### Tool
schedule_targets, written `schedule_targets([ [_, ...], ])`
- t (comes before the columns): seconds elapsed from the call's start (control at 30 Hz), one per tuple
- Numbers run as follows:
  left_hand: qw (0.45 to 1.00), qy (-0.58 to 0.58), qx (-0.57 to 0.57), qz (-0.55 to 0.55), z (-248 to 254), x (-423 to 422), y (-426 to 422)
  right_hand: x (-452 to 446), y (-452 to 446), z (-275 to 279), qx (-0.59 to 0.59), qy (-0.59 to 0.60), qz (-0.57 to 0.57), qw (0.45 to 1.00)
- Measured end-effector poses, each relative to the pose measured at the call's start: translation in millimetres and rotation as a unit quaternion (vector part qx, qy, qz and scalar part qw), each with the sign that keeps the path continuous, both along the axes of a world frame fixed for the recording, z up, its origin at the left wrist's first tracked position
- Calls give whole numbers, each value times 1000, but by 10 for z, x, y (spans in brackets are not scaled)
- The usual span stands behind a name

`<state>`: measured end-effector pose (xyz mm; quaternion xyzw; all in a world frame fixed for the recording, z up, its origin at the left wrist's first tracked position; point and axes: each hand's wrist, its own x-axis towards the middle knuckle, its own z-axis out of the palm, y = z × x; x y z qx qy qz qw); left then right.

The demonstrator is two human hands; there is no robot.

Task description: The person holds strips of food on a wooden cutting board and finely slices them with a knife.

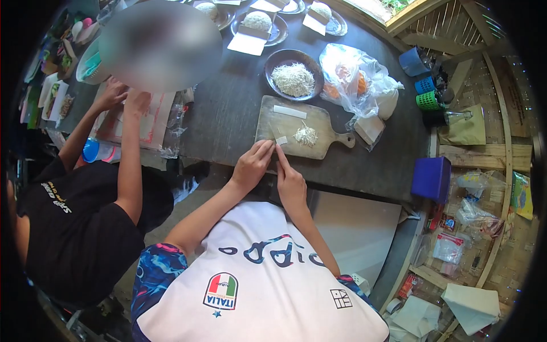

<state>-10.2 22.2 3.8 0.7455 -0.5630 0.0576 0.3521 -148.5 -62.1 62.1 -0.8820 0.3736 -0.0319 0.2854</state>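
Observation:
At the near left edge of a wooden cutting board [319, 119], my left hand [252, 165] and my right hand [290, 179] meet at the fingertips. Both have their fingers pressed together; anything between them is too small to name. Just beyond the fingertips lies a small white piece [281, 140]. The board also carries a long white strip [289, 112] near its far edge and a little heap of pale shreds [305, 135] at its middle. Behind the board, a dark bowl [268, 62] holds a mound of similar shreds.
A clear plastic bag [364, 85] with orange contents sits right of the bowl. Plates [280, 35] with white mounds and cards stand at the back. On the left, a co-worker's hands [137, 102] rest over a printed sheet [161, 117]. A purple bin [431, 179] is at right.

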Motion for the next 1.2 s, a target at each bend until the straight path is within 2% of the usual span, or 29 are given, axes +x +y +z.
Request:
schedule_targets([
  [0.23, 1000, 3, 1, 4, 3, 9, -6, -193, 153, 107, 15, 22, -13, 1000],
  [0.33, 1000, 18, -4, 3, -37, 13, -1, -73, 60, 4, 25, -23, -12, 999],
  [0.53, 1000, 7, -4, 3, -44, 25, -24, -110, 84, 236, 45, 29, -16, 998],
  [0.73, 1000, 27, -3, 7, -23, -2, -14, -7, 54, -60, 10, -23, -14, 1000],
  [0.83, 999, 33, -7, 4, 4, 4, -14, 10, 15, 4, 15, 4, -8, 1000],
  [1.07, 1000, 8, -3, 21, 124, 51, 18, -348, 9, 104, 99, -36, -59, 993],
  [1.2, 997, 43, -34, 54, 94, 89, 15, -344, -133, 225, 121, -57, -99, 986],
])
